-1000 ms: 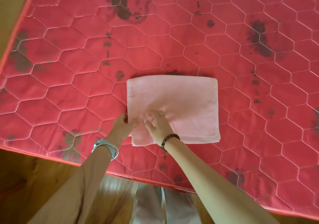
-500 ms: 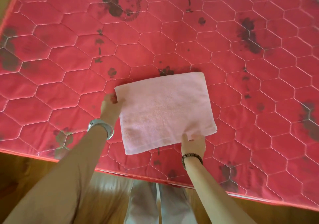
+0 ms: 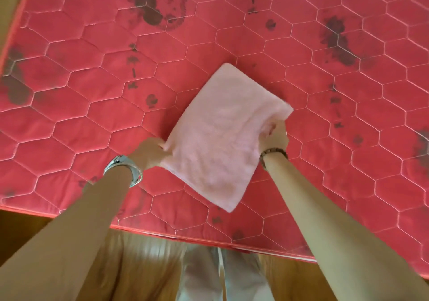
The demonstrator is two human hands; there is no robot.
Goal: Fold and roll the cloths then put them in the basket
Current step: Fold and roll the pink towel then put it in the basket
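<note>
A folded pink cloth (image 3: pixel 222 135) lies turned like a diamond on the red quilted mattress (image 3: pixel 92 91), its image a little blurred. My left hand (image 3: pixel 151 153), with a silver watch on the wrist, pinches the cloth's left corner. My right hand (image 3: pixel 274 138), with a bead bracelet on the wrist, grips the right corner, where the fabric bunches up. The near corner points toward the mattress's front edge. No basket is in view.
The mattress carries dark stains across its quilted hexagons and ends in a red piped edge (image 3: pixel 185 238) near me. Below that edge I see wooden floor (image 3: pixel 139 266) and my light trousers (image 3: pixel 218 275). At the far left runs a tan strip (image 3: pixel 9 3).
The cloth has been turned clockwise from lying square to a diamond. My left hand slid to its left corner and my right hand moved up to its right corner.
</note>
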